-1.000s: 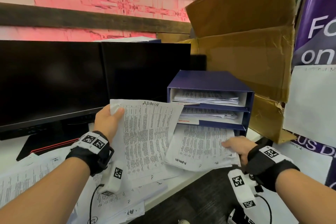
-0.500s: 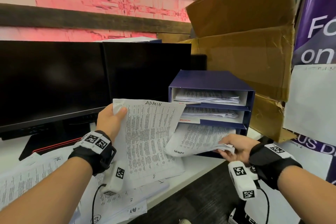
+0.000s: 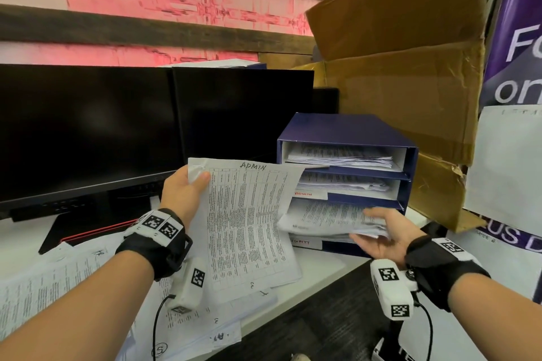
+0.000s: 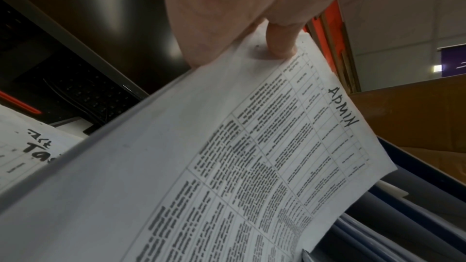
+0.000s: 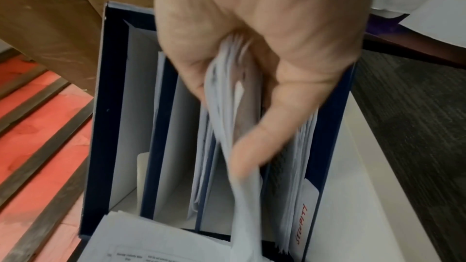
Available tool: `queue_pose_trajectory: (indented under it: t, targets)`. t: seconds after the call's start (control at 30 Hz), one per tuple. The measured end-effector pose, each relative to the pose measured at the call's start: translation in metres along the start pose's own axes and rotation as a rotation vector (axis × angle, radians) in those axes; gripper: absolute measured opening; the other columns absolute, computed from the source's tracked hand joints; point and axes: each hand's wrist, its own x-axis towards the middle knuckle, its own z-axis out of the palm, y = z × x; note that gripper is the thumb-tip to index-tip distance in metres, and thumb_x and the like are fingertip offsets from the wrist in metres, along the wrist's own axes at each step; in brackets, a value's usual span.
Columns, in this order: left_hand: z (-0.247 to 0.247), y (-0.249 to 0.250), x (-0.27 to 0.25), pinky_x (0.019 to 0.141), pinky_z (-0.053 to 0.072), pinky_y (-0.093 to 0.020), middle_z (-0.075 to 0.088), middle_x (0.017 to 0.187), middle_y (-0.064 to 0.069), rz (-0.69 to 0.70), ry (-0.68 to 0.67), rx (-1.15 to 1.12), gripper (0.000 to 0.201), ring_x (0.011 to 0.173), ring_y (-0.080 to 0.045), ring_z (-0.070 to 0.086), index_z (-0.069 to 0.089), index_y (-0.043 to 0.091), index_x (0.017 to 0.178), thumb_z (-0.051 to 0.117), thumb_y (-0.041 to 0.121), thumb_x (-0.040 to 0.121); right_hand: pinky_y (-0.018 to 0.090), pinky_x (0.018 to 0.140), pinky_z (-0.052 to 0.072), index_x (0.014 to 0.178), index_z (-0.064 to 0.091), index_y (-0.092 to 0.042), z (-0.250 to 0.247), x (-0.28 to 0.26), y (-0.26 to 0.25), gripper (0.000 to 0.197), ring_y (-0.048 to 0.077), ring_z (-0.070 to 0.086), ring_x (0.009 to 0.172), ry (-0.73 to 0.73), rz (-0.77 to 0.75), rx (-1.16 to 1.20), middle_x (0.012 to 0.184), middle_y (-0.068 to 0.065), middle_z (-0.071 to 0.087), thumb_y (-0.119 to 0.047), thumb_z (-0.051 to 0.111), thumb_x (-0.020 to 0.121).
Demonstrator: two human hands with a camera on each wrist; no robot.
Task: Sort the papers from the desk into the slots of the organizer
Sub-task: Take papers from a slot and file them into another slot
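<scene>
moved: right hand (image 3: 384, 236) now has its bundle of papers (image 3: 328, 218) lifted off the table (image 3: 319, 265) with the far edge at the mouth of the organizer (image 3: 346, 179); one second ago the bundle lay flat on the table under that hand. Left hand (image 3: 183, 192) and its sheet barely shifted.
right grip: clamped on the bundle's near edge, thumb on top, fingers beneath; the right wrist view shows many loose sheets fanned in the pinch.
left grip: thumb and fingers pinch the top corner of the ADMIN sheet (image 3: 249, 223), held upright beside the organizer.
slots: top and middle already hold stacks; middle tab reads ADMIN in red, bottom tab (image 5: 301, 228) a word I cannot read for certain.
remaining: loose papers (image 3: 58, 281) spread over the table at left.
risk 1: bundle looks aimed at the bottom slot; wrong slot if its heading differs. Heading not legible now.
risk 2: fanned edges catch on the shelf lip or on sheets inside, then crumple or spill.
risk 3: one-corner hold lets the ADMIN sheet droop and crease.
</scene>
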Motion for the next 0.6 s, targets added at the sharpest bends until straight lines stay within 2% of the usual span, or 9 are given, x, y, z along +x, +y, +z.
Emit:
queue_pose_trajectory:
  t: [0.03, 0.1, 0.17, 0.2, 0.27, 0.37, 0.4, 0.5, 0.6]
  targets:
    - [0.0, 0.0, 0.0, 0.087, 0.053, -0.044, 0.07, 0.103, -0.005, 0.002, 0.0, 0.0, 0.017, 0.097, -0.024, 0.067, 0.064, 0.015, 0.107, 0.052, 0.016, 0.096, 0.035, 0.048, 0.059, 0.112, 0.054, -0.002, 0.001, -0.004, 0.0, 0.022, 0.029, 0.068, 0.057, -0.012, 0.035, -0.063, 0.088, 0.024, 0.065, -0.01, 0.057, 0.092]
    - [0.0, -0.001, -0.001, 0.086, 0.053, -0.042, 0.07, 0.103, -0.006, 0.004, 0.003, -0.004, 0.017, 0.096, -0.024, 0.067, 0.064, 0.014, 0.108, 0.051, 0.016, 0.096, 0.026, 0.037, 0.053, 0.122, 0.048, 0.001, 0.006, -0.007, -0.001, 0.03, 0.023, 0.062, 0.04, 0.03, 0.073, -0.164, 0.067, 0.022, 0.061, 0.003, 0.05, 0.092]
    - [-0.001, -0.002, 0.0, 0.086, 0.053, -0.042, 0.07, 0.103, -0.005, 0.0, 0.006, -0.008, 0.017, 0.096, -0.024, 0.067, 0.064, 0.014, 0.108, 0.051, 0.016, 0.097, 0.026, 0.034, 0.051, 0.133, 0.039, 0.006, 0.012, -0.006, -0.001, 0.038, 0.022, 0.062, 0.037, 0.08, 0.065, -0.151, 0.072, 0.023, 0.06, 0.007, 0.044, 0.095]
    - [-0.001, -0.002, 0.0, 0.087, 0.053, -0.043, 0.07, 0.103, -0.005, -0.003, 0.006, -0.01, 0.017, 0.096, -0.024, 0.067, 0.064, 0.014, 0.108, 0.052, 0.016, 0.097, 0.028, 0.036, 0.053, 0.136, 0.035, 0.007, 0.015, -0.004, 0.0, 0.041, 0.024, 0.064, 0.042, 0.087, 0.045, -0.125, 0.079, 0.024, 0.06, 0.006, 0.043, 0.096]
    - [-0.001, -0.003, 0.0, 0.088, 0.053, -0.044, 0.07, 0.103, -0.005, -0.004, 0.004, -0.01, 0.017, 0.097, -0.024, 0.067, 0.064, 0.014, 0.109, 0.052, 0.017, 0.097, 0.032, 0.042, 0.055, 0.142, 0.032, 0.004, 0.019, 0.0, 0.003, 0.043, 0.027, 0.068, 0.061, 0.102, -0.015, -0.032, 0.094, 0.026, 0.061, 0.002, 0.039, 0.1]
    - [-0.002, -0.005, 0.001, 0.09, 0.053, -0.046, 0.07, 0.104, -0.005, -0.006, 0.004, -0.023, 0.018, 0.096, -0.023, 0.068, 0.065, 0.014, 0.109, 0.052, 0.016, 0.097, 0.038, 0.07, 0.058, 0.146, 0.028, -0.001, 0.022, 0.005, 0.008, 0.043, 0.032, 0.064, 0.105, 0.075, -0.154, 0.171, 0.13, 0.028, 0.053, -0.003, 0.032, 0.103]
    - [-0.002, -0.005, 0.0, 0.09, 0.053, -0.046, 0.07, 0.104, -0.005, -0.006, 0.005, -0.026, 0.018, 0.097, -0.023, 0.068, 0.065, 0.015, 0.108, 0.052, 0.016, 0.097, 0.04, 0.076, 0.055, 0.145, 0.029, -0.002, 0.023, 0.005, 0.009, 0.041, 0.033, 0.06, 0.112, 0.041, -0.19, 0.202, 0.136, 0.027, 0.049, -0.003, 0.032, 0.104]
    - [-0.001, -0.007, 0.001, 0.09, 0.053, -0.045, 0.071, 0.102, -0.005, -0.002, -0.001, -0.024, 0.016, 0.097, -0.024, 0.068, 0.065, 0.016, 0.105, 0.052, 0.016, 0.096, 0.042, 0.08, 0.054, 0.137, 0.038, 0.002, 0.028, 0.005, 0.016, 0.035, 0.035, 0.061, 0.105, -0.022, -0.176, 0.065, 0.132, 0.025, 0.051, -0.002, 0.036, 0.102]
    - [0.003, -0.007, -0.002, 0.085, 0.055, -0.043, 0.071, 0.1, -0.005, -0.002, -0.022, -0.022, 0.015, 0.094, -0.023, 0.069, 0.065, 0.016, 0.103, 0.052, 0.015, 0.097, 0.045, 0.095, 0.046, 0.144, 0.03, 0.0, 0.037, 0.007, 0.022, 0.044, 0.039, 0.053, 0.122, -0.054, -0.168, -0.039, 0.138, 0.024, 0.048, 0.004, 0.035, 0.101]
